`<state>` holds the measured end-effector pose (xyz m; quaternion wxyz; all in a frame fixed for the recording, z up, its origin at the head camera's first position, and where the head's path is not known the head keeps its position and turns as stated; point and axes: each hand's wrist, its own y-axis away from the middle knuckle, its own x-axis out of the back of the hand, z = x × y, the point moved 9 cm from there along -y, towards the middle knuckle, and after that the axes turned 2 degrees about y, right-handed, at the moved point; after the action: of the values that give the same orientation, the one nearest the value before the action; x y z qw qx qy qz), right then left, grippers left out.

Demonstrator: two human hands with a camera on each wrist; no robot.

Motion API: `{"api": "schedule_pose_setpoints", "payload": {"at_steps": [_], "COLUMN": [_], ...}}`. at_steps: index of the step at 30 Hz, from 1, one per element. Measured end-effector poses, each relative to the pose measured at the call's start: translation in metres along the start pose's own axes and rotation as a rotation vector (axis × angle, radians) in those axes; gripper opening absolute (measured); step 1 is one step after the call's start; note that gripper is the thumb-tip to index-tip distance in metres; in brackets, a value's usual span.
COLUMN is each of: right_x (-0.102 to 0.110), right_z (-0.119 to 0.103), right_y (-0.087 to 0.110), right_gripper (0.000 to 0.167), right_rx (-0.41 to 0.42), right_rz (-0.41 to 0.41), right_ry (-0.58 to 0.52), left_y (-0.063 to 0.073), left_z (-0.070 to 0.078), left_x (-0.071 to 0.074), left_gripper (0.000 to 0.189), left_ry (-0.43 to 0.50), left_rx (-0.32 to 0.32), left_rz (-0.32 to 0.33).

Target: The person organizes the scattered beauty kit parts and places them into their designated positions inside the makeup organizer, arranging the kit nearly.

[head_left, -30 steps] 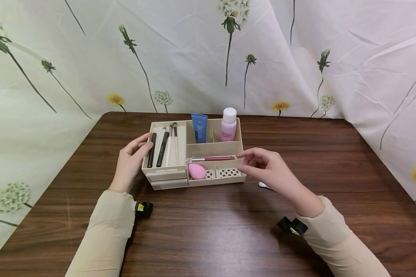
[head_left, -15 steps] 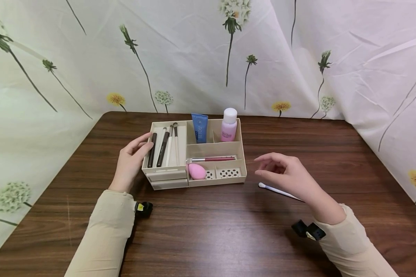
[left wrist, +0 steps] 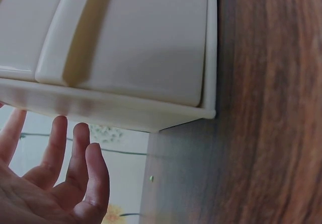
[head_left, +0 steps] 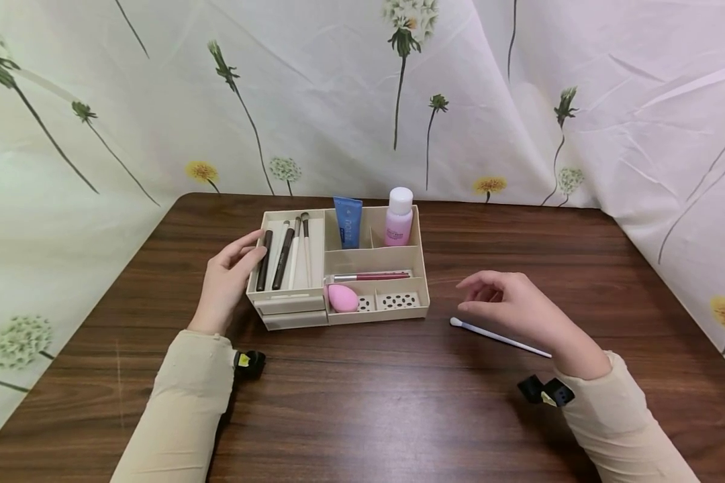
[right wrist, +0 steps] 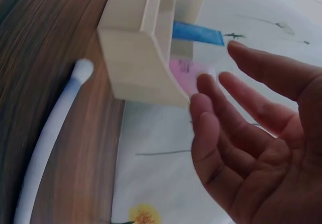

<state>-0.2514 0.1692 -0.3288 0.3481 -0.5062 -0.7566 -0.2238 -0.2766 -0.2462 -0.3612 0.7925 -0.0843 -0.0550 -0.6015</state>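
A beige desktop organizer (head_left: pixel 374 258) stands on the table, holding makeup items. My left hand (head_left: pixel 226 285) rests against its left side, thumb and forefinger at the rim beside a black pen (head_left: pixel 265 260); in the left wrist view the other fingers (left wrist: pixel 80 153) lie along the side wall. My right hand (head_left: pixel 507 303) is held above the table right of the organizer, fingers loosely bent with nothing between them. Below it lies a slim white makeup brush (head_left: pixel 498 337) with a rounded white tip, its tip toward the organizer. The right wrist view shows this brush (right wrist: pixel 48 141) apart from the hand.
In the organizer are several brushes (head_left: pixel 307 248), a blue tube (head_left: pixel 348 221), a pink bottle (head_left: pixel 399 225) with a white cap, a red-handled brush (head_left: pixel 374 276) and a pink sponge (head_left: pixel 342 299). Two drawers (head_left: pixel 293 314) sit at its front left. Floral cloth (head_left: pixel 338 100) hangs behind the table.
My right hand has moved away from the organizer's right edge, to the right and nearer me, uncovering the white makeup brush on the table. My left hand has stayed in place.
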Motion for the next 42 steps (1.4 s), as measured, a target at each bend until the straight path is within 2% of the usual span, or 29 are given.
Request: {"api": "schedule_pose_setpoints", "payload": {"at_steps": [8, 19, 32, 42], "right_x": [-0.007, -0.020, -0.032, -0.037], "right_z": [0.015, 0.032, 0.048, 0.050], "right_y": [-0.007, -0.013, -0.013, -0.011], "right_gripper": [0.030, 0.023, 0.025, 0.018], "right_rx": [0.022, 0.010, -0.027, -0.002], "right_rz": [-0.103, -0.233, -0.310, -0.371], "right_ry": [0.079, 0.126, 0.154, 0.176], "left_y": [0.002, 0.003, 0.002, 0.002], "left_z": [0.000, 0.000, 0.002, 0.004], "left_x": [0.003, 0.005, 0.002, 0.001], "left_gripper": [0.048, 0.048, 0.049, 0.048], "left_ry": [0.003, 0.001, 0.009, -0.009], "left_rx": [0.005, 0.006, 0.002, -0.012], "left_rz": [0.002, 0.008, -0.001, 0.003]}}
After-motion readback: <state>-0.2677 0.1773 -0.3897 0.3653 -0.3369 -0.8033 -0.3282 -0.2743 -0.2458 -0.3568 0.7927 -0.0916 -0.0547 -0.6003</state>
